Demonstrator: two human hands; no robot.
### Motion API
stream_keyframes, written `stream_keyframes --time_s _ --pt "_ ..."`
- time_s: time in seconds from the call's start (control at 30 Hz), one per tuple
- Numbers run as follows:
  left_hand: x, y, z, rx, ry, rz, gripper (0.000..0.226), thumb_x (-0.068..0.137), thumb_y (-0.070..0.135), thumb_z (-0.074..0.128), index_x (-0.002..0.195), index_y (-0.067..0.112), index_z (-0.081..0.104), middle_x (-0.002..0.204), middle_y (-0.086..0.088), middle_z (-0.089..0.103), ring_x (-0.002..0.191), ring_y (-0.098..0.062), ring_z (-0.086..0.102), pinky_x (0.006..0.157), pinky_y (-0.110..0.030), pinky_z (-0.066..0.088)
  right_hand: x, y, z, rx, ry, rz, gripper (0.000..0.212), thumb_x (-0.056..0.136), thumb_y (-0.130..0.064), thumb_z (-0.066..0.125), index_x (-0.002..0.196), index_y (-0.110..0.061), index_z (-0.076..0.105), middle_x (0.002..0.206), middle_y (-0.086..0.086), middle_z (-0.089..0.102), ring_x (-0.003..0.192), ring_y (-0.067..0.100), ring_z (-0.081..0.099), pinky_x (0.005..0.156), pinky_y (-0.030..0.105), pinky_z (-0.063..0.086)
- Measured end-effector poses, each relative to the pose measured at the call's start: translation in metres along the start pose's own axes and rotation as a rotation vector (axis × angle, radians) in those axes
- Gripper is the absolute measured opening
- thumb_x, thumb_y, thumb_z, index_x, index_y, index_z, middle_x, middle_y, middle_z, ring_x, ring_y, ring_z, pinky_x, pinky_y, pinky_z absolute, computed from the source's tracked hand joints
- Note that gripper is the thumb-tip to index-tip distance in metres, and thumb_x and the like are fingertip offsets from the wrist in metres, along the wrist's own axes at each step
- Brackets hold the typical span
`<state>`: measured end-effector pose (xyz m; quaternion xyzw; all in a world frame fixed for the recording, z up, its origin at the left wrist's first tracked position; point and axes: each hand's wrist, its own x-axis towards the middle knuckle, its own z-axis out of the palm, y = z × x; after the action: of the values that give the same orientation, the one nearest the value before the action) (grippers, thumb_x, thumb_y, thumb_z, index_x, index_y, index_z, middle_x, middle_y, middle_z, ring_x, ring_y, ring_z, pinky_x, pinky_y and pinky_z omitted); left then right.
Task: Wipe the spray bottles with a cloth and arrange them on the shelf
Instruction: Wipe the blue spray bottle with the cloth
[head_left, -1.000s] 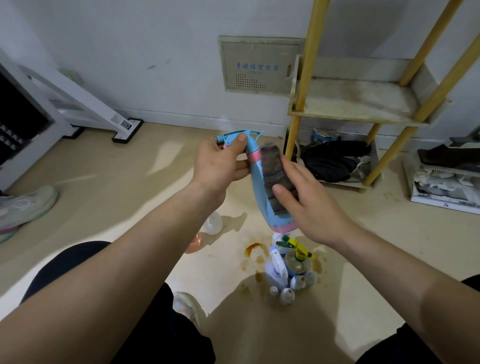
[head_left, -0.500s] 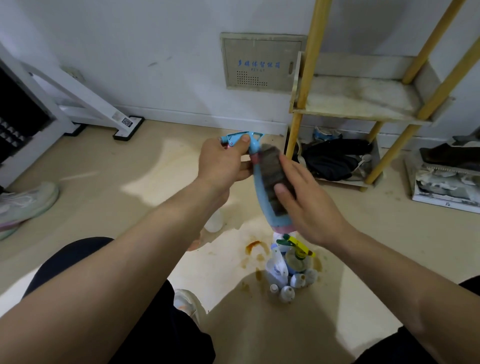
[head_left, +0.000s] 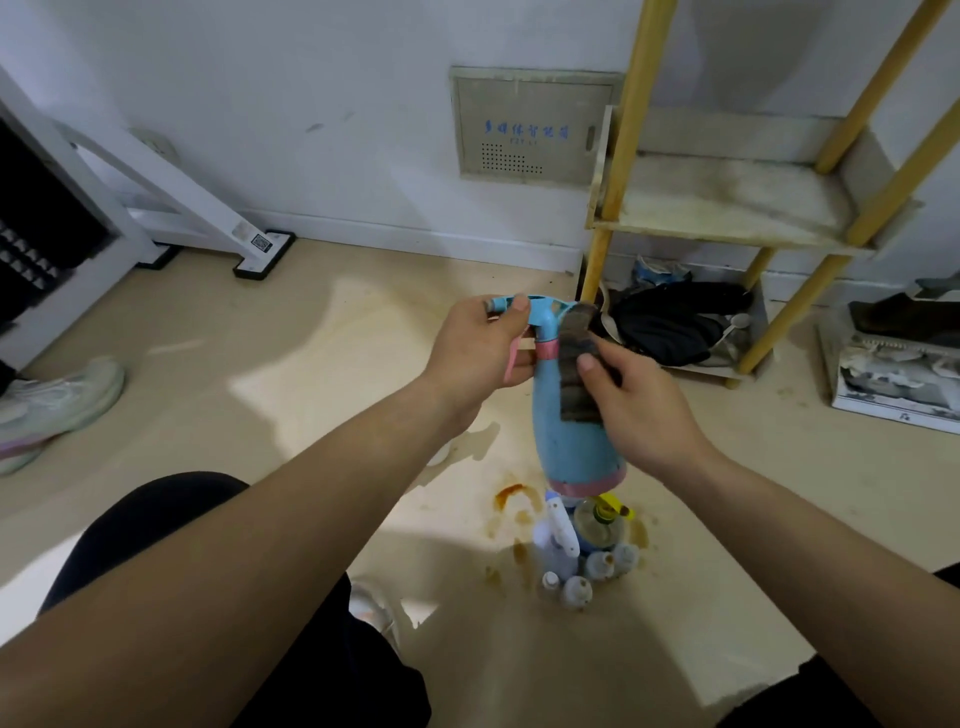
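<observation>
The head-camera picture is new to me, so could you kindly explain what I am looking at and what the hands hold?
There is no machine: a person wears a camera on the head, looking forward and down. The left hand grips the blue spray bottle by its trigger head. The right hand presses a dark cloth against the bottle's body. Below, on the floor, stands a cluster of small bottles beside brownish stains. The wooden shelf stands by the wall at the right.

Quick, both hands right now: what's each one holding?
Left hand: grips the blue spray bottle by its trigger head.
Right hand: holds the dark cloth against the bottle.
</observation>
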<state>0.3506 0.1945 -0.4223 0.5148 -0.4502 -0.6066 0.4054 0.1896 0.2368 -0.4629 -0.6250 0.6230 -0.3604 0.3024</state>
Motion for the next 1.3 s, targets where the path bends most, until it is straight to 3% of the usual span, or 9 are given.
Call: stream_keyframes --time_s 0.13,0.2,0.3,0.53,0.8,0.9,1.03,1.17,1.3 --pt "-0.005 -0.001 0.005 -0.054 -0.042 -0.046 0.025 0.109 0.023 0.042 0.110 0.008 0.062 0.108 -0.012 0.072 0.100 -0.034 0.073 0.094 -0.045 0.058 -0.002 -0.001 -0.003 0.149 0.209 0.047 0.030 0.106 -0.028 0.045 0.128 -0.034 0.064 0.104 -0.021 0.068 0.098 -0.002 0.063 0.076 0.021 0.048" --pt "-0.007 -0.001 0.009 -0.120 -0.062 -0.068 0.027 0.109 0.022 0.041 0.109 0.004 0.062 0.104 -0.012 0.071 0.098 -0.034 0.071 0.096 -0.048 0.056 -0.007 -0.011 -0.001 0.094 0.249 -0.095 0.037 0.105 -0.024 0.047 0.141 -0.035 0.052 0.126 -0.020 0.063 0.113 -0.005 0.058 0.094 0.017 0.048" --pt "-0.010 0.001 0.014 -0.212 -0.119 -0.054 0.031 0.108 0.012 0.039 0.121 -0.004 0.062 0.103 -0.016 0.069 0.097 -0.030 0.067 0.091 -0.048 0.056 -0.008 -0.011 0.010 -0.228 0.227 -0.321 0.044 0.103 -0.019 0.051 0.147 -0.017 0.048 0.157 -0.003 0.038 0.147 0.016 0.034 0.120 0.029 0.028" --pt "-0.009 0.000 0.014 -0.123 -0.083 -0.054 0.030 0.108 0.023 0.043 0.120 0.001 0.061 0.100 -0.013 0.070 0.091 -0.028 0.071 0.087 -0.043 0.061 -0.002 -0.009 -0.005 -0.227 0.261 -0.232 0.039 0.101 -0.017 0.054 0.140 -0.015 0.057 0.149 0.001 0.051 0.133 0.020 0.053 0.111 0.027 0.040" --pt "-0.010 0.003 0.011 -0.148 -0.120 -0.047 0.039 0.108 0.021 0.043 0.126 -0.010 0.058 0.097 -0.021 0.060 0.074 -0.029 0.066 0.097 -0.060 0.052 0.000 -0.002 -0.002 -0.622 0.313 -0.654 0.032 0.093 -0.005 0.059 0.123 -0.004 0.068 0.137 0.013 0.061 0.128 0.036 0.056 0.108 0.045 0.046" --pt "-0.008 0.005 0.006 -0.111 -0.128 -0.042 0.034 0.108 0.023 0.043 0.118 -0.003 0.062 0.101 -0.021 0.063 0.093 -0.039 0.067 0.093 -0.054 0.056 0.000 -0.008 -0.006 -0.631 0.373 -0.547 0.036 0.097 -0.015 0.048 0.125 -0.005 0.067 0.135 0.013 0.063 0.127 0.035 0.056 0.110 0.040 0.043" --pt "-0.011 0.003 0.007 -0.079 -0.203 -0.037 0.037 0.109 0.028 0.041 0.112 -0.005 0.059 0.086 -0.023 0.052 0.081 -0.033 0.059 0.079 -0.044 0.061 -0.002 -0.014 -0.003 -0.522 0.311 -0.560 0.038 0.100 -0.019 0.046 0.130 -0.005 0.064 0.138 0.011 0.061 0.131 0.032 0.052 0.112 0.041 0.041" --pt "-0.009 0.003 0.003 -0.091 -0.220 -0.042 0.040 0.108 0.032 0.042 0.095 -0.002 0.059 0.073 -0.018 0.060 0.089 -0.043 0.066 0.093 -0.057 0.056 0.002 -0.013 -0.014 -0.643 0.293 -0.650 0.034 0.097 -0.013 0.051 0.127 -0.004 0.066 0.136 0.012 0.062 0.129 0.030 0.052 0.112 0.040 0.041" --pt "-0.002 0.009 -0.003 -0.097 -0.098 -0.061 0.039 0.107 0.030 0.044 0.121 -0.003 0.060 0.099 -0.012 0.071 0.095 -0.036 0.071 0.097 -0.056 0.054 0.004 -0.011 -0.022 -0.266 0.204 -0.260 0.026 0.102 -0.019 0.051 0.120 -0.017 0.070 0.110 0.001 0.073 0.104 0.022 0.065 0.093 0.039 0.051"
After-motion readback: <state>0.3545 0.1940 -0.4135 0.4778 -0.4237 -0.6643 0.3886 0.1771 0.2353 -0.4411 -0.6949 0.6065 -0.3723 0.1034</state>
